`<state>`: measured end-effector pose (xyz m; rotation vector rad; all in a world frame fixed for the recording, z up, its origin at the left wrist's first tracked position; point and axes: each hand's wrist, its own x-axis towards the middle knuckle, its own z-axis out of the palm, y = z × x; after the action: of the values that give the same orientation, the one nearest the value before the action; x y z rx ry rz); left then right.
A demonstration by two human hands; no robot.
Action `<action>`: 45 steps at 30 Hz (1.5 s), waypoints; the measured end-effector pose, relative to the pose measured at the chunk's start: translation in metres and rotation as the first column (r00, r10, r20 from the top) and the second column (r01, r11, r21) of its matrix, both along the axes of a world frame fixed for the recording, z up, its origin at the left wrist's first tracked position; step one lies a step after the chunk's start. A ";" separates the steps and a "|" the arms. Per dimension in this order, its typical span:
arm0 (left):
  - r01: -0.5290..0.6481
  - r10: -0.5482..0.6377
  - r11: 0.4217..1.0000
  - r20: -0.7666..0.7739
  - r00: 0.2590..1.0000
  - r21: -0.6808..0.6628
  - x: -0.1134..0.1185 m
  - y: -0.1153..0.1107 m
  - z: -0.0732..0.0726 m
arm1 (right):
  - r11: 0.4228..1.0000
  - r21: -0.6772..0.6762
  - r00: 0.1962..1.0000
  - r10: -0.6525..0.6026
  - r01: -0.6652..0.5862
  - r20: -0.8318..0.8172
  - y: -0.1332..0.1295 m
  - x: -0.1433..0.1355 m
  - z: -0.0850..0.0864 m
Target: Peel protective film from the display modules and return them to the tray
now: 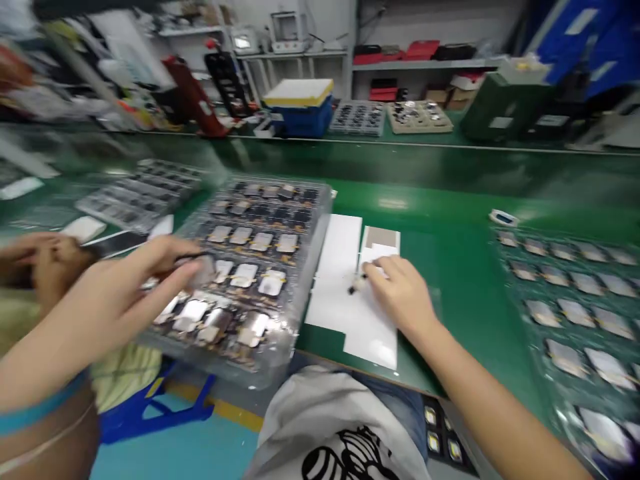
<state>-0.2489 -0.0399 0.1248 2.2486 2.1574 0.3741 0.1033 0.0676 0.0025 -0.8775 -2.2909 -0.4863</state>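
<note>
My left hand pinches a small square part with a dark edge, just over a clear plastic tray. Rows of shiny square parts fill much of that tray. On white sheets lying on the green table, my right hand has its thumb and fingers pressed together near a sheet with a grey patch. A small dark piece shows by its fingertips; whether the fingers grip it is hard to tell.
Another tray of square parts lies at the right. Further trays and another person's hands are at the left. A raised shelf at the back holds a blue box, two trays and a green bin.
</note>
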 end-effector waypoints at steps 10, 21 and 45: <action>0.060 0.016 0.900 0.172 0.985 -0.431 -0.082 0.075 0.011 | 0.988 -0.121 0.934 -0.131 0.095 -0.332 0.012 0.015 -0.012; 0.132 -0.032 0.890 0.229 0.973 -0.437 -0.103 0.115 -0.008 | 0.996 -0.081 0.945 -0.068 0.044 -0.320 0.008 0.013 -0.005; 0.068 -0.057 0.988 0.086 0.995 -0.138 -0.087 0.165 -0.019 | 0.997 -0.072 0.937 -0.065 0.043 -0.344 0.014 0.025 -0.011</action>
<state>-0.3361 0.1250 0.1063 2.1791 2.0010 0.2965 0.1283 0.0812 -0.0080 -0.9745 -1.9718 -0.2577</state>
